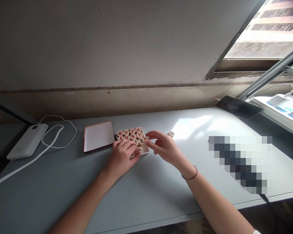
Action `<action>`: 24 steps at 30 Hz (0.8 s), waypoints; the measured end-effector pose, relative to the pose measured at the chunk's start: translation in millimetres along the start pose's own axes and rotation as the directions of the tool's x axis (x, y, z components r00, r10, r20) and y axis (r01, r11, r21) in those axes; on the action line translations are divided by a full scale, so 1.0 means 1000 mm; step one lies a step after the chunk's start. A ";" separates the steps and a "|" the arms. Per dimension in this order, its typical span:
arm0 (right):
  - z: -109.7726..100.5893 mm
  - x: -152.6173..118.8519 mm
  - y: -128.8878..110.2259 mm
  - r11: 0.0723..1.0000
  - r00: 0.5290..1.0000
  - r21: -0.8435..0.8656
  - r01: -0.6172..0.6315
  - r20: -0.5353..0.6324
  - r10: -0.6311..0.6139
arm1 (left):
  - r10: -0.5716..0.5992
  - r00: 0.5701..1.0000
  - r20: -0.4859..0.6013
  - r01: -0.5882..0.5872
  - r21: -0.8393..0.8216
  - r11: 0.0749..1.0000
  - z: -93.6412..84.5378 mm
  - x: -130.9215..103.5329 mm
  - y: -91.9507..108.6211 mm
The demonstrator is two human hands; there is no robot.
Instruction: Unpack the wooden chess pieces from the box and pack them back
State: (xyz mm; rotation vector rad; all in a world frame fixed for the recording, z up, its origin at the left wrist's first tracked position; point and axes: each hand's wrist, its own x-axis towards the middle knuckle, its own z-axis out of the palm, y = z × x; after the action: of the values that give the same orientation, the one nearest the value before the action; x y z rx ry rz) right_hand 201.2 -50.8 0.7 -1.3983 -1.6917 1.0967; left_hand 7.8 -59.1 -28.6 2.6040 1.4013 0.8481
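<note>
A small open box [146, 150] on the desk holds several round wooden xiangqi pieces [133, 136] in rows, marked with red or black characters. My left hand [122, 156] lies over the box's near left part, its fingers bent and covering some pieces. Its thumb and index finger close around a piece at the near edge, mostly hidden. At the box's right side my right hand [164, 146] pinches a pale xiangqi piece [146, 138] between thumb and index finger. Behind that hand, a loose xiangqi piece [171, 133] rests on the desk.
The box lid [99, 136] lies inside up, left of the box. A white power bank [28, 141] with a white cable [50, 143] is at far left. A blurred dark object [236, 164] lies at right, and a dark tablet-like thing [239, 106] stands farther back.
</note>
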 end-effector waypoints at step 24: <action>0.025 -0.009 0.004 0.850 0.972 -0.473 0.229 0.156 -0.175 | 0.017 0.994 0.111 -0.032 0.134 0.990 -0.004 -0.003 -0.013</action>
State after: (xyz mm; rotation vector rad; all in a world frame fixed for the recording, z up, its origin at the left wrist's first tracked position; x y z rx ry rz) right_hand 181.9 -63.5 -13.0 -1.4255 -2.2502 0.6536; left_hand -5.3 -54.7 -30.7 2.7259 1.4483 0.6214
